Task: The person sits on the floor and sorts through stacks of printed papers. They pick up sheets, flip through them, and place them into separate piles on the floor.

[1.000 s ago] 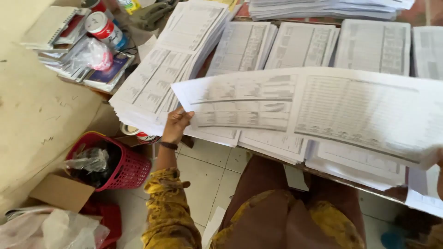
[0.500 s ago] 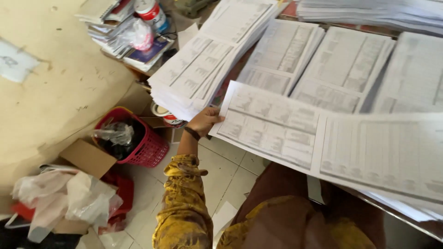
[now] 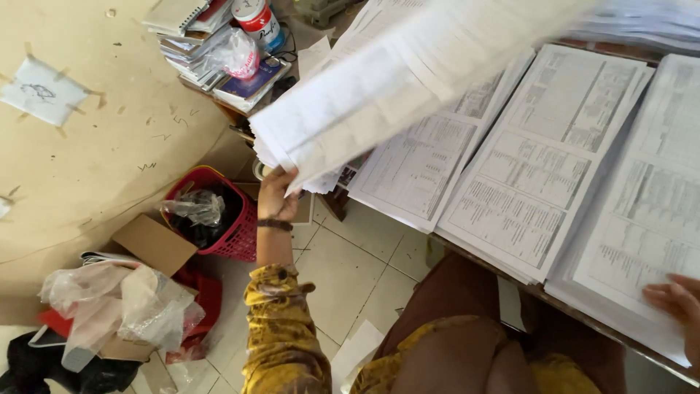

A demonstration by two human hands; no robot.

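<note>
Our left hand [image 3: 277, 195] is closed on the lower corner of a large printed sheet [image 3: 408, 80], fingers curled over its edge, and the sheet hangs lifted and blurred above the left end of the table [image 3: 554, 300]. Its far side sweeps over the leftmost stack of papers [image 3: 430, 164], which lies at the table's left edge beside two more stacks of the same printed forms.

Our right hand [image 3: 674, 303] rests flat and open on the near right corner, fingertips on the rightmost stack [image 3: 642, 219], holding nothing.

We judge the step in hand to be carrying this one sheet to a stack. Setting it down squarely would call for lining its edges up with the pile below, and probably a second hand at the far side, since the paper is wide and limp.

Below the table's left end stand a red basket [image 3: 226, 226] and a cardboard box [image 3: 153, 243] on the tiled floor.
</note>
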